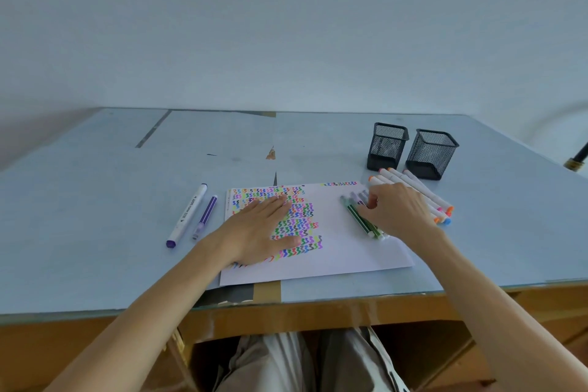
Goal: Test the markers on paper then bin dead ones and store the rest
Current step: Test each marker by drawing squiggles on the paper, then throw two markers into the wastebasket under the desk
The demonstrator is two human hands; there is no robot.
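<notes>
Markers (362, 216) are lying in a small bunch on the right side of the paper (343, 251), and the right hand (397, 210) is resting on them with its fingers curled down. I cannot tell if it is gripping one or only touching. The left hand (257, 229) is lying flat and open on the paper, holding nothing, covering part of the colourful squiggles (302, 219). Fat white markers (416, 191) are lying just past the right hand, off the paper's right edge. Two black mesh cups (410, 149) are standing behind them, near the table's (95, 232) far right corner. A white and purple marker (187, 216) and a thin purple marker (206, 216) are lying side by side left of the paper.
</notes>
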